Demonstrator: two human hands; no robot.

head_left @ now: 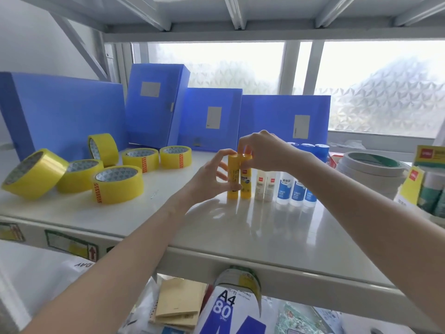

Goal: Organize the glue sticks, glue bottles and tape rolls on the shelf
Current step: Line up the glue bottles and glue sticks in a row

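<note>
Head view: two yellow glue sticks stand upright and touching on the white shelf (252, 227), near its middle. The left hand (212, 179) wraps the left stick (233, 177): fingertips curl over its cap and the thumb presses its lower body, so the grip is closed round it, though the middle fingers spread loosely. The right hand (262, 150) comes down from above and pinches the cap of the right stick (246, 179) between thumb and curled fingers; only the stick's top is covered, its label shows below.

Just right of the sticks stand two small clear glue bottles (265, 186), side by side and touching. Next to them are three blue-labelled liquid glue bottles (295, 191) in a row, partly behind the right forearm; blue caps show above the wrist.

Six yellow tape rolls (115, 184) lie on the left part of the shelf, well apart from the sticks: four flat, one on edge at the back, one tilted at the far left.

Blue file boxes (154, 104) stand along the back. White tape rolls (370, 167) are stacked at the right. An A4 paper pack (231, 309) lies on the level below.
</note>
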